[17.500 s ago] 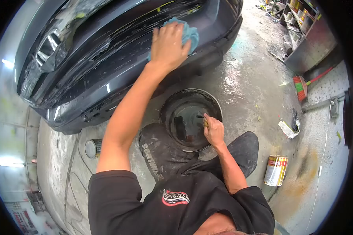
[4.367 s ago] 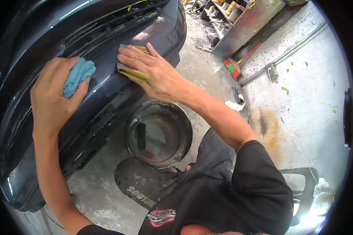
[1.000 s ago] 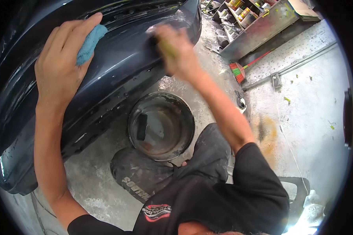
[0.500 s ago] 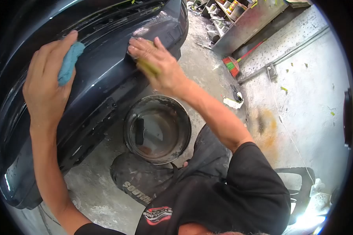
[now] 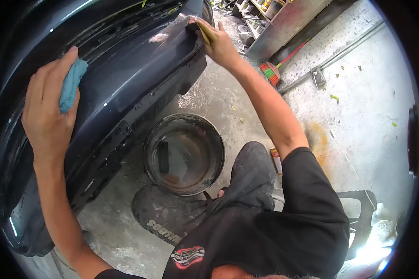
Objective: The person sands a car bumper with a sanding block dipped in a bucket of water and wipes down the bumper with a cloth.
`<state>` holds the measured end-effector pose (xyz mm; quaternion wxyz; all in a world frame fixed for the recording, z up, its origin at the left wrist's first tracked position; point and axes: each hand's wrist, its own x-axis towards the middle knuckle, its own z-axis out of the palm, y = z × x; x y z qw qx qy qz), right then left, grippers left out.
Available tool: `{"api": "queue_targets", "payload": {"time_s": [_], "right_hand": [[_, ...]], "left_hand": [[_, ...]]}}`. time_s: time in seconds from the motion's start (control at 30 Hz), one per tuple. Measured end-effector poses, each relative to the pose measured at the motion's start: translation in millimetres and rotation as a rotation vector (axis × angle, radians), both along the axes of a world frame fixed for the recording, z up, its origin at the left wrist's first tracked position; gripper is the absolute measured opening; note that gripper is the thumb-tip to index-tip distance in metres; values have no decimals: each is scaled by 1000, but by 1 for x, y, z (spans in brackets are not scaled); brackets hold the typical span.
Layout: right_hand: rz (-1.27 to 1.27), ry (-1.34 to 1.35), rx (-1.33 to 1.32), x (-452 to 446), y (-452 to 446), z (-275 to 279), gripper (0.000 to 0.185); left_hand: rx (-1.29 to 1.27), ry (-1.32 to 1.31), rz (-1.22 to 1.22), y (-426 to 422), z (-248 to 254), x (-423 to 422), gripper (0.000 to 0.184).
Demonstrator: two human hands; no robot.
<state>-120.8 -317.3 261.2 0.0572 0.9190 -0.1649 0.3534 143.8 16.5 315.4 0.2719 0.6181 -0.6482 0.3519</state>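
Observation:
A dark, glossy car bumper [image 5: 114, 81] spans the left side of the view, with pale bare patches near its upper right end. My left hand [image 5: 49, 109] rests over the bumper, its fingers closed around a folded blue cloth [image 5: 73, 85]. At the bumper's far end, my right hand [image 5: 222, 47] presses a piece of yellow-backed sandpaper [image 5: 206, 33] against the surface. Its dark side faces the bumper, and some fingertips are hidden behind it.
A round dark basin [image 5: 217, 153] with water stands on the floor between the bumper and my knees, a black block [image 5: 163, 157] inside it. A broom [image 5: 270, 73] leans by the right wall. Shelving with cans [image 5: 274, 8] stands at the top. A can [image 5: 276, 161] sits beside my knee.
My right hand has slid up and right along the bumper with the sandpaper. My left hand, still holding the blue cloth, has shifted slightly down and left. The view has moved a little.

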Motion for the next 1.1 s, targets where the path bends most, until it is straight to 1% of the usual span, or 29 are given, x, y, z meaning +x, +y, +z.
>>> {"api": "queue_targets", "payload": {"time_s": [0.07, 0.13, 0.17, 0.27, 0.3, 0.33, 0.4, 0.43, 0.47, 0.53, 0.6, 0.63, 0.67, 0.73, 0.8, 0.87, 0.93, 0.97, 1.0, 1.07, 1.1], "right_hand": [[18, -67, -87, 10, -6, -12, 40], [29, -105, 141, 13, 50, -7, 43], [159, -124, 89, 14, 71, -7, 41], [163, 3, -20, 0, 30, 0, 42], [98, 20, 11, 0, -14, -8, 43], [30, 52, -158, -3, -25, 1, 42], [-1, -54, -157, 16, -14, -16, 41], [31, -66, 166, 17, 19, -5, 42], [101, -68, 95, 19, 45, -5, 43], [184, -63, 76, 18, 54, -8, 42], [123, 44, 59, 13, 9, 1, 42], [61, 24, -152, 17, -29, -5, 40], [156, -14, -245, 16, -42, -1, 39], [-40, -47, -202, 37, -30, -23, 39], [142, 24, 212, 31, 38, 2, 47], [237, 7, 120, 18, 46, 1, 47], [94, 41, 41, 17, -8, -2, 47], [64, 84, -3, 17, -26, 9, 47], [82, 50, 89, 22, -16, 9, 46], [110, -12, 280, 27, 35, 0, 45], [213, -78, 190, 20, 57, -5, 46]], "left_hand": [[9, 24, 22, 0, -2, 0, 62], [8, 11, 9, 3, 1, -2, 62], [6, -4, 4, 3, 4, -2, 62], [-67, -35, -58, -2, 7, -4, 64], [-59, -26, -57, -3, 7, -4, 64], [-49, -20, -59, -4, 4, -4, 64], [-28, -15, -34, -3, 4, -4, 62], [-6, -10, -13, 0, 4, -6, 62], [7, -8, 14, 1, 5, -8, 61], [-4, -17, 3, 1, 8, -7, 60], [-5, -24, -9, 0, 8, -8, 60], [0, -15, -11, 0, 6, -8, 60], [3, -5, -12, 0, 3, -8, 61], [-5, 5, -15, 0, 3, -7, 61], [-18, 11, -25, 1, 4, -8, 61], [-25, 16, -25, 1, 6, -8, 61], [-36, 27, -39, -1, 5, -10, 61], [-55, 28, -53, -3, 4, -10, 62], [-70, 39, -68, -4, 3, -11, 63], [-71, 24, -52, -3, 4, -14, 63], [-74, 8, -41, -2, 6, -14, 63]]}}
